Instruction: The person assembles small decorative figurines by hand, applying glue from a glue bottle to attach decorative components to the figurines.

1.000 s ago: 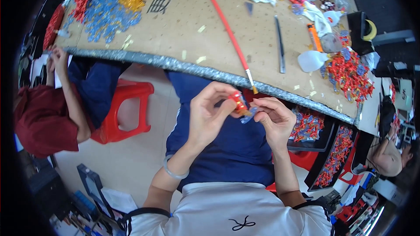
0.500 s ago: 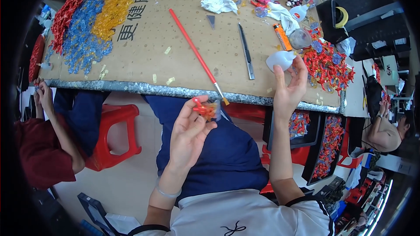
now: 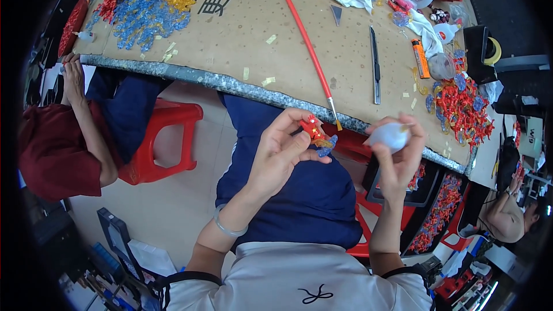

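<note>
The person wears a white short-sleeved shirt (image 3: pixel 288 279) with a small dark looping mark, drawn like a thin squiggle, on the chest. Dark trim runs along the edges of both sleeves. Below the shirt come dark navy trousers (image 3: pixel 294 196), loose and creased over the lap. Both forearms are bare from the sleeve ends down. A thin, pale bracelet (image 3: pixel 228 226) circles the wrist of the left hand (image 3: pixel 279 152). The right hand (image 3: pixel 397 152) carries no ring, watch or band that can be seen.

Brush (image 3: pixel 308 46) on table (image 3: pixel 253 29), knife (image 3: pixel 375 63) right of it.
</note>
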### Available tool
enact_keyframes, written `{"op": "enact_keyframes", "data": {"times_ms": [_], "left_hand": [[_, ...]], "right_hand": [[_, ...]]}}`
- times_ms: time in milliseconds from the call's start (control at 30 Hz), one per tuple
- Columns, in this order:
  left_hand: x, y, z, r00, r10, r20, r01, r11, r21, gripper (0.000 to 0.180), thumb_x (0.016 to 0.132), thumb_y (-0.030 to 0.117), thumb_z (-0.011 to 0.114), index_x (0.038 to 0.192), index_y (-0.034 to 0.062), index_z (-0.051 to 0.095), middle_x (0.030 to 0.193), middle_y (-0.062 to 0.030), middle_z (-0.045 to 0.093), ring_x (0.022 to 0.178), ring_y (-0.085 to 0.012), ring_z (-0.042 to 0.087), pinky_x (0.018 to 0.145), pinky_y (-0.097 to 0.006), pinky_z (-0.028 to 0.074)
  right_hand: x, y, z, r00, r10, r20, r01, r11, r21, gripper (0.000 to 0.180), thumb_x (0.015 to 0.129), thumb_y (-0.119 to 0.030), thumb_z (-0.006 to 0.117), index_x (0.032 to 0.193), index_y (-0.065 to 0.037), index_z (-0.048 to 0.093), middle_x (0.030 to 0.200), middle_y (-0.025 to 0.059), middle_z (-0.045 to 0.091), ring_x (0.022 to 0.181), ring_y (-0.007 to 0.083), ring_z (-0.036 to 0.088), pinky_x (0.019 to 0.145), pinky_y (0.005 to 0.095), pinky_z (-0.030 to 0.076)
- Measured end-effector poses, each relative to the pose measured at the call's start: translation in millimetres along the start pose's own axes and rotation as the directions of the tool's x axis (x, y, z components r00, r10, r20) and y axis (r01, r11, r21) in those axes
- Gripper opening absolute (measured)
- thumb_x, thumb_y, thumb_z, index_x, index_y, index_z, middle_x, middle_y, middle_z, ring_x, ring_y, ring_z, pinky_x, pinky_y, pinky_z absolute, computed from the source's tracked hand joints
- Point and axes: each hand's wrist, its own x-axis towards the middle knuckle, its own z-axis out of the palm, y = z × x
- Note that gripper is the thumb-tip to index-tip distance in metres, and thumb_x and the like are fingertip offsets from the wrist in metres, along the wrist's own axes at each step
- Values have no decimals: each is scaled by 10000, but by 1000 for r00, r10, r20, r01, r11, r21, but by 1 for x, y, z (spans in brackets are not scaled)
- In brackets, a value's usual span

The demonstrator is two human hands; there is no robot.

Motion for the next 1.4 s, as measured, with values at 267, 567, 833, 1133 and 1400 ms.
{"op": "enact_keyframes", "data": {"times_ms": [267,567,833,1133,1400], "left_hand": [[2,2,4,997,-80,4,80,996,-27,202,998,100,436,1174,19,490,1154,-182,569,971,-236,640,737,-302,546],[-5,3,7,993,-113,23,114,991,-71,262,989,94,406,1211,-10,498,1140,-212,570,852,-254,628,605,-252,482],[-7,6,3,989,-123,80,127,990,-57,297,972,52,399,1245,-3,502,1194,-154,572,919,-170,646,635,-252,528],[-6,7,4,992,-121,38,123,991,-47,299,964,47,390,1234,-21,499,1169,-188,569,848,-214,652,556,-237,479],[-7,8,7,992,-126,-2,126,992,-31,301,963,52,386,1230,-39,491,1149,-228,562,791,-235,636,521,-230,445]], "right_hand": [[-33,10,-2,996,25,88,-22,999,-41,509,826,-111,752,1185,14,414,1030,190,663,907,185,660,781,275,522],[-38,5,-7,990,-136,34,140,968,-209,485,736,-244,832,1056,31,592,948,156,672,867,211,646,764,288,497],[-34,3,-8,954,-283,99,300,913,-278,493,686,-211,849,1046,46,633,920,180,686,790,246,661,709,331,514],[-28,-2,-3,947,-309,87,321,919,-229,429,646,-84,842,1000,79,664,891,222,689,770,296,684,696,358,534],[-27,-1,-1,944,-316,98,331,913,-238,417,652,-86,835,992,79,661,882,218,689,771,297,685,690,360,535]]}}
